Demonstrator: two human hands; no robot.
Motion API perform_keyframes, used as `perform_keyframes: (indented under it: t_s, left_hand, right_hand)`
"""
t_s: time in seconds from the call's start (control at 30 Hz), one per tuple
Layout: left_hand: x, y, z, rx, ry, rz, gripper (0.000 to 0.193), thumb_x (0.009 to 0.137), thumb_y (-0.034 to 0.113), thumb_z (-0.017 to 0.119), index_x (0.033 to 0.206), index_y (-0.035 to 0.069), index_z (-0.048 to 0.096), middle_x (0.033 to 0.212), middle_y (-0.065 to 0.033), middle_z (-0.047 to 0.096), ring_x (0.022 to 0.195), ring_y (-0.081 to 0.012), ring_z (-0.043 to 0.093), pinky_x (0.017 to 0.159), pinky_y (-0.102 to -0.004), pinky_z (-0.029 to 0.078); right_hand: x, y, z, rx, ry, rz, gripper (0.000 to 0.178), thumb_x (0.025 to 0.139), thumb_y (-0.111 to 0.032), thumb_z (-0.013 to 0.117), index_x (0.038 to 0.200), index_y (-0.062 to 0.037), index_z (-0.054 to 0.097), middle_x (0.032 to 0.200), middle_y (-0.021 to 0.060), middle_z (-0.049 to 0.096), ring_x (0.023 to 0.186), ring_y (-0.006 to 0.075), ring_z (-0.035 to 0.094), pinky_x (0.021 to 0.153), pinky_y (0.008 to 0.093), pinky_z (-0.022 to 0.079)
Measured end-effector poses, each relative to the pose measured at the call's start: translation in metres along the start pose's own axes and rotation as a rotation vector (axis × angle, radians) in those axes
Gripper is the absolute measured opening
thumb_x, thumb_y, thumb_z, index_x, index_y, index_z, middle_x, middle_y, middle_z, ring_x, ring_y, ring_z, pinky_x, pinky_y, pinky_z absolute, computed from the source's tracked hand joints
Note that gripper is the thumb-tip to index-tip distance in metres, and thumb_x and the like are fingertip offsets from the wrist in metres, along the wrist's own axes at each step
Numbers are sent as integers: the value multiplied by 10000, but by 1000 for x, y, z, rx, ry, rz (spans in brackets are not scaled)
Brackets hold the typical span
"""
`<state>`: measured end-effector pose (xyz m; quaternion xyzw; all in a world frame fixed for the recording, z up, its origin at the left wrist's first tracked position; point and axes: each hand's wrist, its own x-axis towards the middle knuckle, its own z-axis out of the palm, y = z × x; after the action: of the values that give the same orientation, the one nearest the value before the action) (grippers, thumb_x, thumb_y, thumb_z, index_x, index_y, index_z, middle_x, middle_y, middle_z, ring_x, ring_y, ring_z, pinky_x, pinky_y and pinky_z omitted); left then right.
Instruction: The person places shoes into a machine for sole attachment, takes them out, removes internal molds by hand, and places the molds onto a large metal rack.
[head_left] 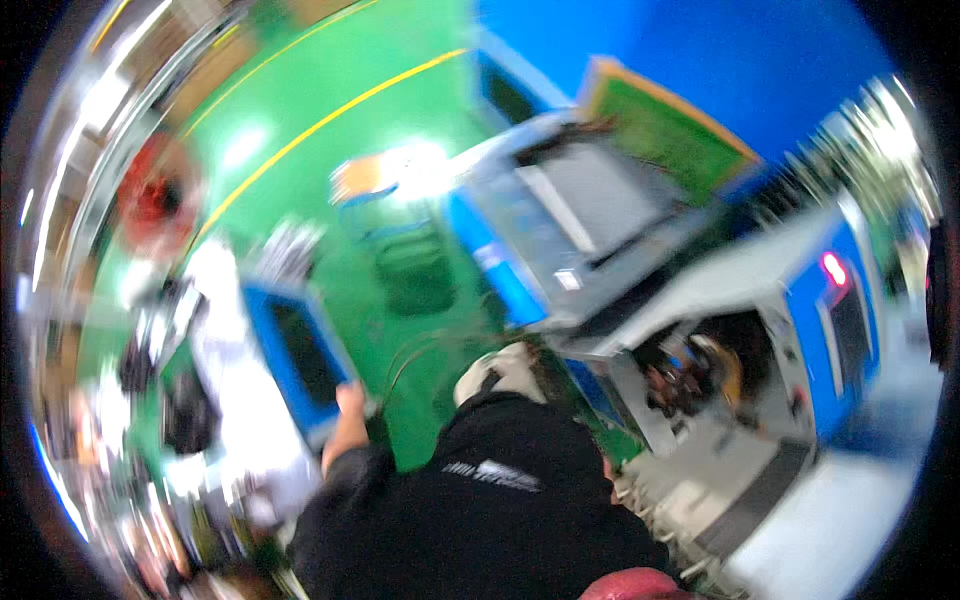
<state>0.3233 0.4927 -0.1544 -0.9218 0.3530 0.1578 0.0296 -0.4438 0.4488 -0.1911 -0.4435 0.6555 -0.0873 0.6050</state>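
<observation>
Motion-blurred frame. Own hands out of view. Co-worker's hand [350, 400], lower left of centre, touching lower corner of blue panel [300, 355]; fingers' state cannot be told. Judged: steadying panel. Any shift calls for surer hold.

Floor [400, 130] was bright green, crossed by thin yellow lines [330, 120]. Wall [700, 50] behind was deep blue. Machine [840, 300] was blue with pale grey panels and one small red light [833, 268]. Blue-framed panel [300, 355] had a dark centre. A person's garment [480, 520] was black with a small white mark. Board [665, 125] was green, edged orange. Round object [155, 195], heavily blurred, looked red.
</observation>
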Motion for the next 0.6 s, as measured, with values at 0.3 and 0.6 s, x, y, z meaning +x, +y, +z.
perform_keyframes:
  t_s: [0.3,0.6]
  left_hand:
    - [-28,439,-56,-230,-626,875,395,910,389,633,1121,65,715,1037,-166,741,1010,-329,705,884,-426,543]
    - [179,420,35,374,-64,1276,234,842,288,654,722,88,644,753,-110,700,720,-286,698,614,-429,539]
  right_hand:
    - [-10,71,98,-205,219,67,355,985,-320,575,1137,-22,693,1145,188,687,999,373,664,846,479,533]
    - [16,41,160,-48,360,237,367,958,-313,572,1152,-30,702,1076,194,698,954,365,671,839,452,536]
